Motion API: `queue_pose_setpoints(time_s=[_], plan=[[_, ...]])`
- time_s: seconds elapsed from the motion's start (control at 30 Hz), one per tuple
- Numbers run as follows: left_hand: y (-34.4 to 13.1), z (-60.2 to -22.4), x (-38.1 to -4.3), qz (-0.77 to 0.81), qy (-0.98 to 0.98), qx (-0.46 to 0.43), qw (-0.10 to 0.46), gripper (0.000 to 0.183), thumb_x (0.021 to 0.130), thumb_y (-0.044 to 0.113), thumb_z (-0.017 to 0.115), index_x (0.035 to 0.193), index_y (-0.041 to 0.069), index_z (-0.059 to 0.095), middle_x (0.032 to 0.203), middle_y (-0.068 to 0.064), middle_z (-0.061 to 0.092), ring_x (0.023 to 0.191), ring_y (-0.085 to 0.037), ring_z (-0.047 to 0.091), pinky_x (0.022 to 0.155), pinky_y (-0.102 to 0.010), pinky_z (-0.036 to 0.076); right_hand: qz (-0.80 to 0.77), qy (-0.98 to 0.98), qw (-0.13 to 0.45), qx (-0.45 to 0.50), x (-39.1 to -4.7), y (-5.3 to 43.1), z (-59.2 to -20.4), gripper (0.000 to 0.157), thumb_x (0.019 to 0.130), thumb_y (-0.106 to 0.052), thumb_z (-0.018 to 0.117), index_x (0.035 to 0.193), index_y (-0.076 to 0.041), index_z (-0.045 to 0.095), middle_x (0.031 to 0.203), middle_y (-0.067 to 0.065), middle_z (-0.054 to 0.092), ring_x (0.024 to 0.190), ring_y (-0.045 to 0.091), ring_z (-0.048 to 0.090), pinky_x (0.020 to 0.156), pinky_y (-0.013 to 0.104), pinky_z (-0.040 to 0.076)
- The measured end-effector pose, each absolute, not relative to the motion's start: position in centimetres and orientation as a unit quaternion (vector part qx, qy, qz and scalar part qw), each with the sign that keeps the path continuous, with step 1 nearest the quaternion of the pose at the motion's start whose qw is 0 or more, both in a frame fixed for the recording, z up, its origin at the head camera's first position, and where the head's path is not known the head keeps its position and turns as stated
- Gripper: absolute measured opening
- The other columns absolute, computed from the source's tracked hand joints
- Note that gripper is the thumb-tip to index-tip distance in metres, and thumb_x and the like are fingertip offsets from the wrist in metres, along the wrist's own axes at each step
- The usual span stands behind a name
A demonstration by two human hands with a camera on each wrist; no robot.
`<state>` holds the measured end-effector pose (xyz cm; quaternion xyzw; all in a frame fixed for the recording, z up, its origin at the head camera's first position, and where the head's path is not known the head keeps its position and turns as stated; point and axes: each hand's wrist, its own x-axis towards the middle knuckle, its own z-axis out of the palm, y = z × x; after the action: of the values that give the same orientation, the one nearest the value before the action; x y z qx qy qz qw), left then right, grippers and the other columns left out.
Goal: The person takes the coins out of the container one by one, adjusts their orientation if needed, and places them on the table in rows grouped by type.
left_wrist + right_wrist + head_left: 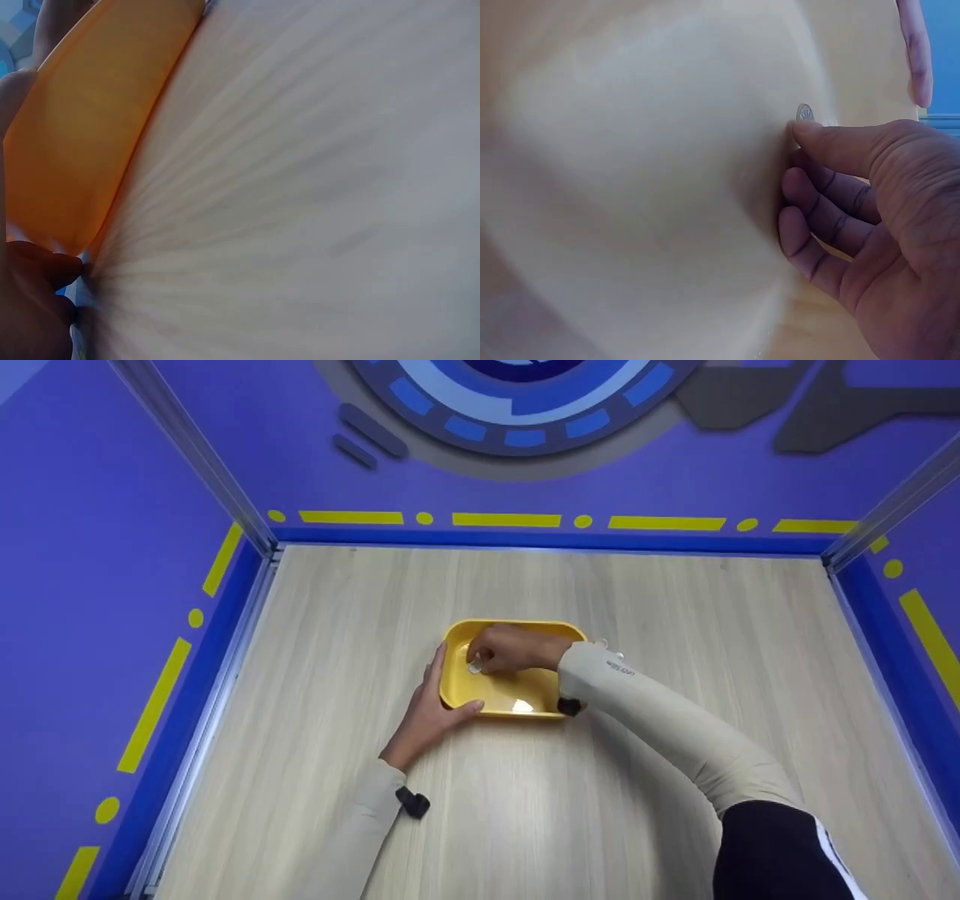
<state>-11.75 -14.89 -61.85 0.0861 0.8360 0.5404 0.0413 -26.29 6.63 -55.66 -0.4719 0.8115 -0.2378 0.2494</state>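
Observation:
A yellow rectangular plastic container (517, 690) with rounded corners sits on the table. My left hand (430, 712) grips its left end, thumb along the near wall and fingers along the left wall. In the left wrist view, the container's orange-looking outer wall (97, 112) lies between thumb and fingers. Inside the container, my right hand (506, 649) pinches a small silver coin (804, 112) between thumb and forefinger, low near the left end. The other right fingers are curled towards the container's floor. The forefinger is mostly hidden behind the thumb in the right wrist view.
Just beyond the right wrist, small shiny round pieces (602, 643) lie on the wood-grain table (360, 607), partly hidden by the sleeve. Blue-purple panels (487, 495) with yellow marks enclose the table at the back and both sides.

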Motion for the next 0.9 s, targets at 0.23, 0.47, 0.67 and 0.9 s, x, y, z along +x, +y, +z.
queue_pose_setpoints(time_s=[0.23,0.47,0.67,0.9], plan=[[-14.9,-61.8,-11.7,0.541,0.836,0.087,0.038,0.124,0.091,0.056,0.087,0.18,0.026,0.006,0.179,-0.011,0.027,0.145,-0.027,0.053,0.116,-0.05,0.044,-0.226,0.818,0.251,-0.465,-26.3,6.6,-55.9,0.019,0.104,-0.006,0.075,0.122,-0.007,0.081,0.092,0.002,0.067,0.078,0.016,0.058,0.073,0.029,0.046],[-14.7,-61.9,-11.9,0.532,0.842,0.082,0.034,0.125,0.089,0.058,0.088,0.179,0.029,0.007,0.176,-0.013,0.032,0.141,-0.029,0.055,0.115,-0.049,0.045,-0.183,0.827,0.249,-0.47,-25.9,6.3,-55.4,0.014,0.104,-0.008,0.076,0.118,-0.006,0.077,0.09,0.003,0.065,0.076,0.015,0.058,0.07,0.028,0.046],[-14.6,-62.1,-11.9,0.528,0.845,0.083,0.03,0.125,0.089,0.057,0.088,0.18,0.029,0.007,0.173,-0.014,0.035,0.136,-0.028,0.057,0.113,-0.048,0.046,-0.164,0.834,0.261,-0.458,-25.5,6.6,-55.0,0.01,0.104,-0.01,0.077,0.112,-0.006,0.073,0.088,0.002,0.062,0.077,0.015,0.057,0.071,0.029,0.045],[-14.7,-61.8,-11.8,0.532,0.842,0.081,0.032,0.124,0.089,0.057,0.089,0.179,0.031,0.007,0.175,-0.013,0.033,0.14,-0.029,0.054,0.116,-0.049,0.043,-0.161,0.841,0.262,-0.445,-24.9,7.7,-54.5,0.006,0.105,-0.012,0.075,0.105,-0.008,0.071,0.082,-0.001,0.058,0.075,0.015,0.057,0.07,0.029,0.044]])
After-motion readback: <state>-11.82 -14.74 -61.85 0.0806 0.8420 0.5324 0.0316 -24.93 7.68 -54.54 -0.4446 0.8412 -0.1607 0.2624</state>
